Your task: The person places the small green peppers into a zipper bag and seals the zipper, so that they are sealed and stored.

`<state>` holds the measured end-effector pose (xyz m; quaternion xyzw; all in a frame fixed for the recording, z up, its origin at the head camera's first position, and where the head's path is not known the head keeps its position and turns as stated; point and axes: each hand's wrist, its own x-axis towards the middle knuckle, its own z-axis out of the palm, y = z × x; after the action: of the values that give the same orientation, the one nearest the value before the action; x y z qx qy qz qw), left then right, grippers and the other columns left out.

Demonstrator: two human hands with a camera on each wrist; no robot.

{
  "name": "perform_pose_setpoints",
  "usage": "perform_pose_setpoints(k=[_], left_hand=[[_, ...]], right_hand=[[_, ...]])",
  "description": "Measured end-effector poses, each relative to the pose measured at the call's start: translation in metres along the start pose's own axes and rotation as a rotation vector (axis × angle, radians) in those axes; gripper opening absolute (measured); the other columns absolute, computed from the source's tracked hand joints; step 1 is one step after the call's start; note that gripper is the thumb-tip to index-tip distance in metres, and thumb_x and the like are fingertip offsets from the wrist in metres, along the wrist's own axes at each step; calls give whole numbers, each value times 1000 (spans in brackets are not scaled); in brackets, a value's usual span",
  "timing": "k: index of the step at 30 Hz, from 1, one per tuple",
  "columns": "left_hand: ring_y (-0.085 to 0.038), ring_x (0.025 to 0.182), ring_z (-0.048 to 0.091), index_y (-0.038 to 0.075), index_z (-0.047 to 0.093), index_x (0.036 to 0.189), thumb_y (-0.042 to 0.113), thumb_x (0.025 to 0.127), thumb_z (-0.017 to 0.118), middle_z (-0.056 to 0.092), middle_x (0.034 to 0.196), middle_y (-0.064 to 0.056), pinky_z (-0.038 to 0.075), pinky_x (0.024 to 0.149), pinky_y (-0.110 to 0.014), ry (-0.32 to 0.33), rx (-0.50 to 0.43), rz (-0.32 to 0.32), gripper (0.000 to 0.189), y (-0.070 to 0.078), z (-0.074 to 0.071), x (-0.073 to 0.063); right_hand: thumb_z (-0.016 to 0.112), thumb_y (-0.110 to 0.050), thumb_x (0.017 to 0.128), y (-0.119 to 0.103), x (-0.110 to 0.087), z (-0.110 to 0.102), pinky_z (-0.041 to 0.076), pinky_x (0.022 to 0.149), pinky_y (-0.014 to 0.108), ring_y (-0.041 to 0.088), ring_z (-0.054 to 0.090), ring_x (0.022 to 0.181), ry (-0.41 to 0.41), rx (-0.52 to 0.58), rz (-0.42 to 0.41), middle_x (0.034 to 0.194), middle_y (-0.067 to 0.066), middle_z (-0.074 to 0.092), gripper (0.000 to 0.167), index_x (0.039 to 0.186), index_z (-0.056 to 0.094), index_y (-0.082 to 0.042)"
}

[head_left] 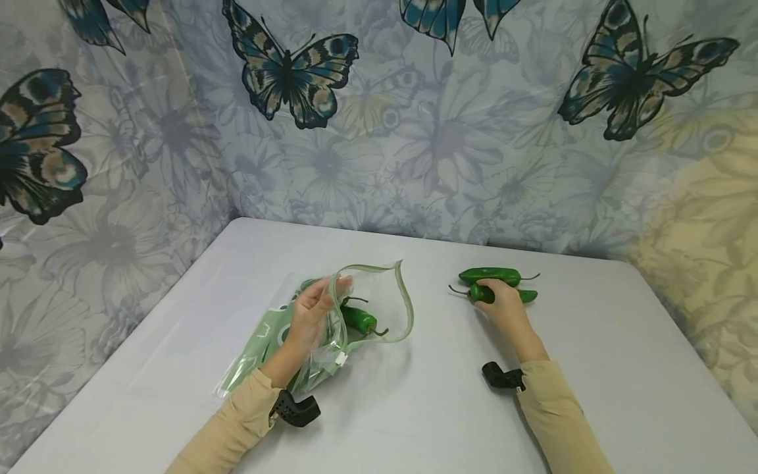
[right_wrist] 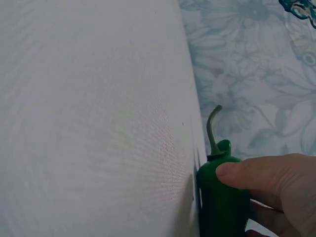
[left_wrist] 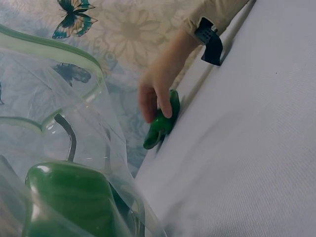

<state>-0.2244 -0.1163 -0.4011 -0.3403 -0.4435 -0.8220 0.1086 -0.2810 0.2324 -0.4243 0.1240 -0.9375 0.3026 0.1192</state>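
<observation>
My left hand [head_left: 306,316] holds a clear and green slider zip bag [head_left: 260,349] by its rim, the thumb and fingers at the left side of the mouth. That mouth gapes toward the right. Inside lie green chili peppers [head_left: 360,320], their stems pointing out to the opening; one pepper [left_wrist: 69,202] shows large through the clear plastic in the left wrist view. Over at the right, my right hand [head_left: 506,309] grips another green chili pepper [right_wrist: 222,210] round its middle, thumb on the near side, stem to the left. Just behind it lies one more green pepper [head_left: 488,274].
A white cloth-covered table [head_left: 414,415] carries everything. Behind it hangs a butterfly-patterned cloth [head_left: 385,164], close along the far edge. Black wrist cameras [head_left: 298,409] sit on both sleeves. The bag's white slider [head_left: 341,359] is at the near end of its mouth.
</observation>
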Motion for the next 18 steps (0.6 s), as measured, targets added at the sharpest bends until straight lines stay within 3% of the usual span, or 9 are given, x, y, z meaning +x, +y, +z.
perform_pose_setpoints(k=[5, 18], left_hand=[[-19, 109, 52, 12, 62, 113, 21, 86, 59, 60, 112, -5, 32, 96, -32, -16, 2, 17, 28, 0, -1, 0], [-19, 110, 51, 14, 62, 113, 21, 87, 59, 60, 113, -4, 29, 98, -33, -13, 10, -2, 28, 0, -2, 0]], right_hand=[[67, 7, 74, 2, -2, 1, 34, 89, 52, 44, 41, 111, 4, 9, 19, 115, 29, 50, 41, 112, 54, 10], [69, 8, 72, 8, 0, 4, 34, 90, 51, 43, 42, 110, 44, 15, -30, 113, 29, 51, 41, 110, 56, 11]])
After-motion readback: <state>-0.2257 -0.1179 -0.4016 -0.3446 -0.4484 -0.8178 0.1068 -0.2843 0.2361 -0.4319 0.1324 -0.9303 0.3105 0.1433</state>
